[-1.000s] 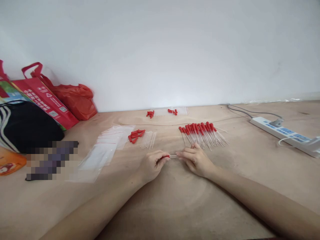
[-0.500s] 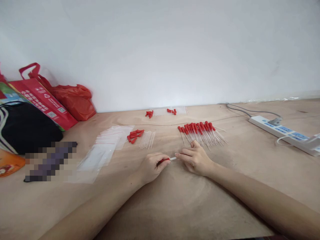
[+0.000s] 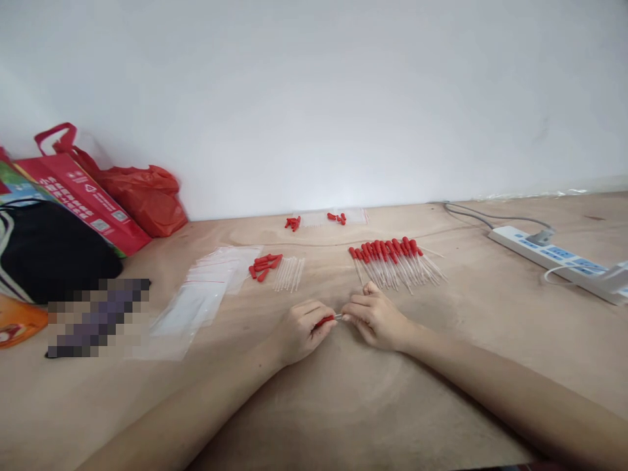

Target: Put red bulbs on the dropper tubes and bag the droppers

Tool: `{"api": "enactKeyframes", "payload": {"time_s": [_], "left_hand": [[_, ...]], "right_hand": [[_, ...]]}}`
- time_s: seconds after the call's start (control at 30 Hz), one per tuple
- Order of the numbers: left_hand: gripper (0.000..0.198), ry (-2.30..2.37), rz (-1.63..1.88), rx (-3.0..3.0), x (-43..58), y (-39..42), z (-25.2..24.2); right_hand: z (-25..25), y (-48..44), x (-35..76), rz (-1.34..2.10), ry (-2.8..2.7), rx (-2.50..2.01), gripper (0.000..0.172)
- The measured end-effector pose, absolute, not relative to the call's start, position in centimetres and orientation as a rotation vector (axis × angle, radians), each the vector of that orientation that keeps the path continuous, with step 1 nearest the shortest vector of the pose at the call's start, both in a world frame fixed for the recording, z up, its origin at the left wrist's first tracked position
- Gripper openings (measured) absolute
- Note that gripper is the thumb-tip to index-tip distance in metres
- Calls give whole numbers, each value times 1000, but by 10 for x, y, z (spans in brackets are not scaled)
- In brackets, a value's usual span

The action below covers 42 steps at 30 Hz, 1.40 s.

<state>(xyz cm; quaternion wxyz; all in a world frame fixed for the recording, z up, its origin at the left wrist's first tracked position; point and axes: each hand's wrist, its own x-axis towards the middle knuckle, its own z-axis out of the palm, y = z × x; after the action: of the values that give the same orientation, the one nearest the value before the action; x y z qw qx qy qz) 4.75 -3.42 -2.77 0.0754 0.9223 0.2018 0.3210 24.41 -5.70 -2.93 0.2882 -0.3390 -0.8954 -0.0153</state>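
Bulb and tube, held between two hands above the table

Table (image 3: 343, 405): wooden, far edge against a pale wall (image 3: 314, 111).

Left hand (image 3: 308, 332): curled nearly closed, thumb and fingers pinched on one red bulb (image 3: 325, 320). Position: over the near half of the table, midway between its sides.

Right hand (image 3: 375, 318): fingertips drawn together on one clear tube (image 3: 338, 316), the remaining fingers bent. The tube spans the narrow gap from the bulb's mouth to the right fingertips; how deep it sits in the bulb cannot be told.

Droppers (image 3: 387, 252): a close row of tubes fitted with red bulbs, bulb ends toward the far edge, just beyond the right hand.

Loose bulbs (image 3: 265, 265): red, a small heap beyond the left hand.

Loose tubes (image 3: 289, 275): clear, side by side, just right of that heap.

Clear bags (image 3: 206, 291): flat, overlapping, left of the loose bulbs, some with a red line.

Far-edge lot: red pieces (image 3: 293, 224) in two small groups, with clear plastic (image 3: 314, 220) by them.

Power strip (image 3: 559, 254): white, toward the table's right side, grey plug (image 3: 542, 237) inserted.

Far left corner: printed bag (image 3: 93, 199), red bag (image 3: 150, 196), black bag (image 3: 59, 252). Nearer along the left side: orange packet (image 3: 19, 320); dark article (image 3: 98, 320), pixelated, unidentifiable.
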Motion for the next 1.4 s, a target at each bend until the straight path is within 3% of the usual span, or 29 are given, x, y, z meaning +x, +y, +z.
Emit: {"api": "enactKeyframes", "payload": {"time_s": [0.13, 0.3, 0.43, 0.6, 0.73, 0.93, 1.23, 1.4], "left_hand": [[14, 561, 1005, 2870, 48, -30, -25], [17, 678, 1019, 2961, 45, -20, -17], [31, 1159, 1037, 2949, 28, -5, -11], [28, 1923, 1186, 2583, -7, 24, -11], [27, 2192, 1133, 2382, -26, 38, -14], [31, 2241, 963, 2317, -31, 40, -15], [25, 2187, 906, 2289, -33, 46, -20], [28, 2121, 916, 2345, -33, 46, -21]], "right_hand": [[-26, -57, 242, -4, -2414, -954, 25], [-17, -59, 238, -206, -2370, -1160, 20], [-15, -49, 250, -158, -2244, -1382, 20], [-9, -20, 271, 15, -1796, -1785, 24], [-5, 0, 262, -8, -1731, -2046, 23], [-4, 19, 244, -4, -1771, -2256, 21], [-4, 20, 236, -121, -1860, -2172, 23], [0, 23, 197, 126, -1889, -2071, 25]]}}
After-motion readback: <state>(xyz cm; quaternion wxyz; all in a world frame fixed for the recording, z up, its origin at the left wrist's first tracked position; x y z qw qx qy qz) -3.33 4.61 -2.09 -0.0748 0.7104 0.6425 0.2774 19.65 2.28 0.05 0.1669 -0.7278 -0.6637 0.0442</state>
